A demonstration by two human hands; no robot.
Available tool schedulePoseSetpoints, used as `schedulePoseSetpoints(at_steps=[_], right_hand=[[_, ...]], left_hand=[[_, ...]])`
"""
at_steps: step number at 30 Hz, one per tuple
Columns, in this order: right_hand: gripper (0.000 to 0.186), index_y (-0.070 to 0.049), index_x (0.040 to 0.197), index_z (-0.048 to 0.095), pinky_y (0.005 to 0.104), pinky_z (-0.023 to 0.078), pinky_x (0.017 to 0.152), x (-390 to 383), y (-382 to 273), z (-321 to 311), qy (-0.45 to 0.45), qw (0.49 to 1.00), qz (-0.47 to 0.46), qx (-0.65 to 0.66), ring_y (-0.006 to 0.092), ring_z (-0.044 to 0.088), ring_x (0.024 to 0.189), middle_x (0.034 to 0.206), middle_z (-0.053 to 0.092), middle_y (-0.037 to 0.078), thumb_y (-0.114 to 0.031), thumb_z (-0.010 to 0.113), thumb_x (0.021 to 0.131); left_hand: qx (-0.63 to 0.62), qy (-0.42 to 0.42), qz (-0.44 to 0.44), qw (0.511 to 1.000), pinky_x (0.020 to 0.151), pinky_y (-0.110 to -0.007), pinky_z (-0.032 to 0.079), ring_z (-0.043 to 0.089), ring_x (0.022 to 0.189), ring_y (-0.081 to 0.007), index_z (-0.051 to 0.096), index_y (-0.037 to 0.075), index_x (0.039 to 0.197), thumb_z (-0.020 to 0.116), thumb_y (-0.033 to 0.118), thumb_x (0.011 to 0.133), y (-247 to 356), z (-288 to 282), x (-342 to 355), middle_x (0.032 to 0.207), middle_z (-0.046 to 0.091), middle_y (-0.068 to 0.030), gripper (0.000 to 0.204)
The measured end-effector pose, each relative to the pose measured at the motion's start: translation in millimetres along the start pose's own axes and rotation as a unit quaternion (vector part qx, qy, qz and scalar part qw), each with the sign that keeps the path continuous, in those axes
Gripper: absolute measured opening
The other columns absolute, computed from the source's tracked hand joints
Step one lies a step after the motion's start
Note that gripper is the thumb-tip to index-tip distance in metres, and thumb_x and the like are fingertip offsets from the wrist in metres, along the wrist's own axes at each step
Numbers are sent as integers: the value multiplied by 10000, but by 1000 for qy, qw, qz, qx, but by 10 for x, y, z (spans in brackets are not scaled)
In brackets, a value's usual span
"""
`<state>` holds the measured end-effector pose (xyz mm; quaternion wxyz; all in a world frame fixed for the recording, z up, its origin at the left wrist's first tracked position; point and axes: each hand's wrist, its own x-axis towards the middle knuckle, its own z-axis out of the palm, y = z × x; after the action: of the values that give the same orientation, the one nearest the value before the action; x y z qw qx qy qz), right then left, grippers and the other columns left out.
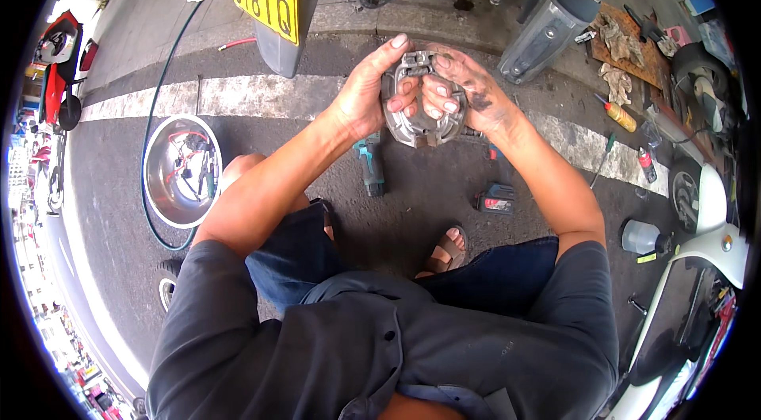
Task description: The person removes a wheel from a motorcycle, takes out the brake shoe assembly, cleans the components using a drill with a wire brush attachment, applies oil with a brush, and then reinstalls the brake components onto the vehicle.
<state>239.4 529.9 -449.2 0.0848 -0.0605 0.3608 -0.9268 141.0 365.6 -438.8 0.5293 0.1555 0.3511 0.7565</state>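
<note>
My left hand (358, 103) and right hand (485, 101), latter smeared with grime, curl partly closed on opposite sides of brake shoes (418, 134), fingertips hooked inside. Shoes held up before me: curved, dull grey metal, together forming rough ring. Beneath, teal-and-black drill (370, 170) on coarse dark asphalt (420, 202). At left, round, shiny steel bowl (165, 196) holds tangled red and white wires (187, 152). At far right, translucent bottle (637, 236), contents unclear.

A dark grey, short-sleeved shirt (317, 364) tops dark blue shorts (293, 257) and strappy sandals (453, 245) — black smudges (481, 99) mark the right hand (469, 87).
</note>
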Motion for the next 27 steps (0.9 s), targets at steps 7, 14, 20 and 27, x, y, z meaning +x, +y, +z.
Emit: schedulePoseSetpoints(at_steps=[7,14,20,27], right_hand=[[208,-54,990,579,257,455,550,49,-63,70,50,995,-13,-82,94,511,565,685,531,0,-249,634,945],[325,-40,969,591,231,424,527,122,-54,91,137,937,-36,-321,75,527,541,662,554,7,-363,623,949],[510,-58,978,532,223,413,521,180,-18,30,186,913,-15,-362,83,523,543,647,520,6,-565,478,966],[585,-27,1105,541,248,502,580,379,-21,-80,217,911,-52,-347,107,597,641,825,618,48,-588,459,959]], left_hand=[[63,35,31,997,529,-306,471,460,494,-121,537,98,1043,660,335,921,78,-50,-27,691,529,-33,294],[163,84,45,982,553,-268,459,526,563,-112,565,35,1003,680,287,917,97,-148,-10,730,569,-24,290],[257,110,30,960,631,-248,452,561,594,-109,591,7,1049,680,272,921,106,-185,-42,822,612,-28,308],[242,144,84,956,602,-279,522,588,620,-140,578,18,985,630,203,943,130,-311,96,840,651,-78,197]])
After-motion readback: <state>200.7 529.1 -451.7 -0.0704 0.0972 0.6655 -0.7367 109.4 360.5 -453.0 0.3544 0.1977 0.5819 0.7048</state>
